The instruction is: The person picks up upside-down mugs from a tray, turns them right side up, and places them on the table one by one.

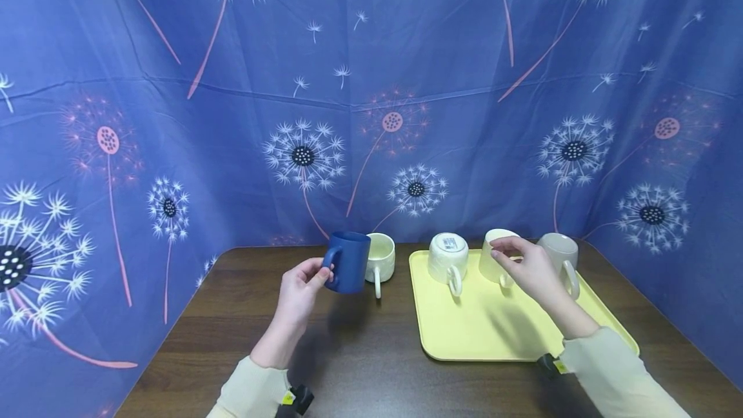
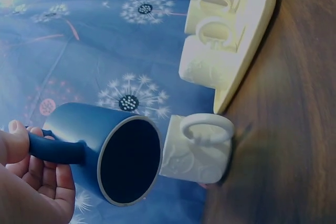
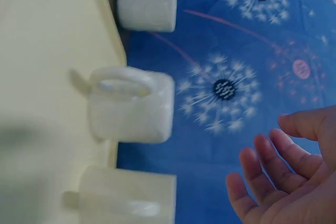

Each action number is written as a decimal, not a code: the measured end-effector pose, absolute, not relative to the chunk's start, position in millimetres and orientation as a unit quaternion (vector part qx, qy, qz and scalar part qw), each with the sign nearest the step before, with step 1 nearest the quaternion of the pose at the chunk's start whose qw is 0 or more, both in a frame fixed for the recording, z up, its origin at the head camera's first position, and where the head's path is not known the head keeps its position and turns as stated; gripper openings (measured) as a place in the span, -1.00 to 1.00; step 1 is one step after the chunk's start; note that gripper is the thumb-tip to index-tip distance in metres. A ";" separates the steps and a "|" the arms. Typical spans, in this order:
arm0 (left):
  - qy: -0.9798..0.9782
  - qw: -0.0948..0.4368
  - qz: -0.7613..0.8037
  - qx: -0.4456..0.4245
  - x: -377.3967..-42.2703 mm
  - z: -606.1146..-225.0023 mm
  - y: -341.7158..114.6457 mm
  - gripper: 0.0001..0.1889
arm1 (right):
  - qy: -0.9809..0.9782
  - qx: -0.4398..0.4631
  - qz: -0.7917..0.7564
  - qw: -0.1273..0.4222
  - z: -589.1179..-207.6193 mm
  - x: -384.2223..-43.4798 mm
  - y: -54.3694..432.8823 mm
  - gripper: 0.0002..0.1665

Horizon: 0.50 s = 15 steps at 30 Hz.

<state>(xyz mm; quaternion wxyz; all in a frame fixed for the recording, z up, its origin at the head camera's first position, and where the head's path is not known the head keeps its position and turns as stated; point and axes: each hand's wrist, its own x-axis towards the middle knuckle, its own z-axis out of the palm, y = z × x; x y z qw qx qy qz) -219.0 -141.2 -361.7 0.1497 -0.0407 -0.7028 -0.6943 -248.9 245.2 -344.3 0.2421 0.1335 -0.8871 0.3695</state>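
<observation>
My left hand grips the handle of a blue mug and holds it above the table, its dark opening facing down. Just to its right, an off-white mug with a raised pattern stands upright on the table. Over the yellow tray hovers my right hand, holding nothing, fingers loosely bent. Nearest to it are a cream mug and a grey mug. A white mug sits upside down at the tray's left, a sticker on its base.
The brown wooden table carries the tray on its right side. A blue curtain with dandelion prints hangs behind the table and along both sides, close behind the mugs.
</observation>
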 end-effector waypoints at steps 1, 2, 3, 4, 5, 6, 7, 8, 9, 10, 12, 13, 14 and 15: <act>-0.700 0.155 -0.696 -0.036 -220.4 -363.2 -141.6 -0.84 | -0.888 0.129 0.368 0.245 -347.5 -250.6 247.2 -0.79; -0.699 0.161 -0.696 -0.032 -221.7 -364.7 -142.2 -0.84 | -0.888 0.123 0.367 0.247 -350.8 -252.4 249.3 -0.78; -0.698 0.166 -0.696 -0.026 -223.2 -366.2 -142.8 -0.84 | -0.889 0.118 0.367 0.247 -354.2 -254.4 251.2 -0.78; -0.697 0.173 -0.696 -0.021 -225.0 -367.7 -143.6 -0.84 | -0.890 0.112 0.369 0.244 -357.7 -256.4 253.0 -0.77; -0.697 0.179 -0.694 -0.016 -227.0 -369.4 -144.4 -0.84 | -0.891 0.105 0.371 0.241 -361.2 -258.4 254.4 -0.77; -0.697 0.185 -0.692 -0.011 -229.1 -371.2 -145.4 -0.84 | -0.891 0.099 0.374 0.235 -364.6 -260.1 255.6 -0.76; -0.697 0.192 -0.691 -0.008 -231.3 -372.9 -146.4 -0.83 | -0.892 0.093 0.377 0.229 -367.9 -261.6 256.3 -0.76; -0.697 0.197 -0.690 -0.005 -233.3 -374.7 -147.5 -0.83 | -0.892 0.089 0.382 0.223 -371.2 -263.1 256.7 -0.75; -0.695 0.202 -0.690 -0.002 -235.5 -376.5 -148.5 -0.82 | -0.892 0.086 0.387 0.217 -374.5 -264.6 256.8 -0.74; -0.694 0.206 -0.690 0.001 -237.5 -378.3 -149.4 -0.80 | -0.891 0.083 0.394 0.210 -377.4 -265.6 256.5 -0.73; -0.691 0.213 -0.690 0.005 -240.9 -381.6 -151.1 -0.78 | -0.888 0.080 0.407 0.198 -382.8 -267.3 255.3 -0.72; -0.689 0.216 -0.692 0.008 -242.4 -382.9 -151.7 -0.77 | -0.887 0.078 0.413 0.192 -385.1 -267.7 254.4 -0.70; -0.687 0.217 -0.693 0.012 -243.9 -384.4 -152.4 -0.77 | -0.887 0.076 0.416 0.185 -387.3 -268.2 253.5 -0.69; -0.686 0.219 -0.694 0.016 -245.6 -385.9 -152.9 -0.76 | -0.887 0.073 0.421 0.176 -389.3 -268.5 252.4 -0.68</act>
